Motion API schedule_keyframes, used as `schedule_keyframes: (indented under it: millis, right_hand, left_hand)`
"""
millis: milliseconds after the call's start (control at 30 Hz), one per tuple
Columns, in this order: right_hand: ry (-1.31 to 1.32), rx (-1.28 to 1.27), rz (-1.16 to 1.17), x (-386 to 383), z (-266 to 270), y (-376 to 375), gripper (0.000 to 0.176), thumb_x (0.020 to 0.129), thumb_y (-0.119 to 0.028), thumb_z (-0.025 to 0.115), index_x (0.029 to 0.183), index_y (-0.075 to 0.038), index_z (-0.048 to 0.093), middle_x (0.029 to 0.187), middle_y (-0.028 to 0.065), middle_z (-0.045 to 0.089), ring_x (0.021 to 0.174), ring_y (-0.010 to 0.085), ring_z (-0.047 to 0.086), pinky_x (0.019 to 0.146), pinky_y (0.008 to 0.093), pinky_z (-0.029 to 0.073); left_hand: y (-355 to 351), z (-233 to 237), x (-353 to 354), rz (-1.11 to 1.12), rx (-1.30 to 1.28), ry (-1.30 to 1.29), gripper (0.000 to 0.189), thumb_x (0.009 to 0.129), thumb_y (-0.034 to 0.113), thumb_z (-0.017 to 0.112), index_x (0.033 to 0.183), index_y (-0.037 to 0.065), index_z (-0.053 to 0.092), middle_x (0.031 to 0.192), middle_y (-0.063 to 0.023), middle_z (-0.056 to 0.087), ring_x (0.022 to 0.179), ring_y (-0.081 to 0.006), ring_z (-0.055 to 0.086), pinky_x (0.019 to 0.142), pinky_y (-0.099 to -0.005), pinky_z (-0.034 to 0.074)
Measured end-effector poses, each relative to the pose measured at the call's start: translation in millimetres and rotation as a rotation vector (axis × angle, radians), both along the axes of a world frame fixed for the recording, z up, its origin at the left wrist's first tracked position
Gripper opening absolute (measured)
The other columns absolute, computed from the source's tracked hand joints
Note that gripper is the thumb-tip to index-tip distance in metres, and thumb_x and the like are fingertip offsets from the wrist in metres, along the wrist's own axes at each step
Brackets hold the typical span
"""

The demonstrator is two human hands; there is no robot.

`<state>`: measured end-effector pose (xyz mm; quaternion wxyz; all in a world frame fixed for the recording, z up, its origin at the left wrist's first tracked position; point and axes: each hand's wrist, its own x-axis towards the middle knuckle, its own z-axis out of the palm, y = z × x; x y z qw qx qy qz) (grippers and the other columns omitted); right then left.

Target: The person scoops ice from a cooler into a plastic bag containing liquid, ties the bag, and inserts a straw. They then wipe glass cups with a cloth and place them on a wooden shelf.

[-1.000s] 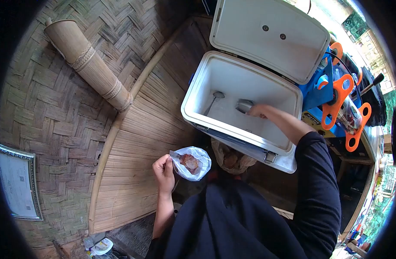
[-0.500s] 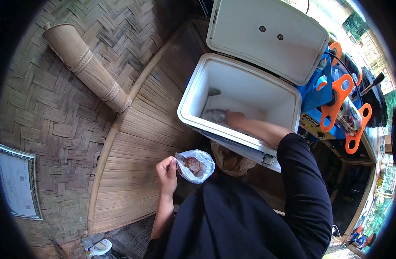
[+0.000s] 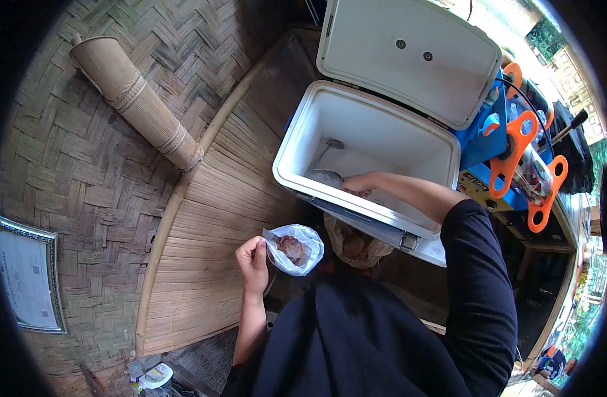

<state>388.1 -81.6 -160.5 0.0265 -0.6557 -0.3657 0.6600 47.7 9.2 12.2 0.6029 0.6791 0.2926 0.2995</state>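
My left hand [image 3: 252, 258] pinches the rim of a clear plastic bag [image 3: 310, 264]. The bag hangs with its mouth spread wide, and a reddish-brown content with pale, ice-like pieces [image 3: 291, 249] shows inside. Down in the white cooler box [image 3: 399, 126], my right hand [image 3: 358, 184] is closed around the handle of a scoop [image 3: 326, 177]. The scoop's greyish bowl points left, close to the cooler's near left corner. A long-handled ladle [image 3: 334, 143] leans in the far left corner. White ice-like material seems to cover the cooler floor, though my forearm hides part of it.
The cooler lid [image 3: 409, 59] stands raised behind. To the right is a blue machine [image 3: 479, 149] with orange handles [image 3: 513, 152]. Below the cooler's front hangs a bag with brown contents [image 3: 356, 246]. A woven bamboo wall [image 3: 105, 198] runs along the left.
My right hand has shifted slightly down inside the cooler, and the scoop has turned, showing more of the ladle behind. The bag in my left hand has moved slightly left and up.
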Motion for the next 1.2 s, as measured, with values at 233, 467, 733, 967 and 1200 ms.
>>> schedule_keyframes:
  millis: [233,467,733,967,1200]
  right_hand:
    - [-0.284,0.376,-0.156,21.9,103.7,-12.7,0.037,0.088,-0.039,0.042,0.084,-0.005,0.055,0.068,0.0079,0.053,0.061,0.0226,0.050,0.056,0.0377,0.042]
    - [-0.707,0.528,-0.128,8.3,237.4,-50.3,0.043,0.089,-0.036,0.039,0.099,0.001,0.060,0.095,0.0246,0.063,0.091,0.0400,0.059,0.081,0.0477,0.044]
    - [-0.732,0.673,-0.063,-30.7,351.5,-95.3,0.041,0.084,-0.032,0.046,0.074,0.004,0.062,0.067,0.0165,0.061,0.065,0.0295,0.060,0.066,0.0414,0.047]
    - [-0.940,0.604,0.091,-66.8,375.6,-104.5,0.030,0.078,-0.025,0.054,0.071,0.003,0.063,0.064,0.0172,0.060,0.064,0.0308,0.060,0.064,0.0400,0.047]
    - [-1.203,0.530,0.229,-100.5,396.6,-96.5,0.031,0.074,-0.030,0.060,0.066,-0.001,0.067,0.059,0.0169,0.060,0.062,0.0317,0.063,0.064,0.0392,0.050]
  left_hand:
    - [5.2,-9.3,7.9,0.017,-0.046,-0.079,0.022,0.095,0.013,0.050,0.081,-0.002,0.059,0.073,0.0059,0.051,0.068,-0.0023,0.041,0.060,-0.0195,0.034]
    - [7.0,6.0,36.4,-0.115,-0.067,-0.091,0.029,0.096,0.014,0.050,0.069,0.003,0.051,0.067,0.0088,0.042,0.065,-0.0007,0.034,0.056,-0.0200,0.028]
    - [-11.2,23.2,62.6,-0.204,-0.084,-0.130,0.038,0.097,0.019,0.050,0.064,0.007,0.036,0.063,0.0086,0.035,0.062,-0.0013,0.029,0.051,-0.0229,0.025]
    - [-22.1,24.7,69.1,-0.220,-0.126,-0.153,0.039,0.096,0.020,0.051,0.063,0.007,0.036,0.062,0.0089,0.034,0.061,-0.0017,0.028,0.051,-0.0232,0.025]
    - [-27.1,19.1,62.3,-0.269,-0.091,-0.157,0.040,0.096,0.020,0.051,0.062,0.007,0.035,0.061,0.0091,0.032,0.061,-0.0015,0.027,0.050,-0.0227,0.024]
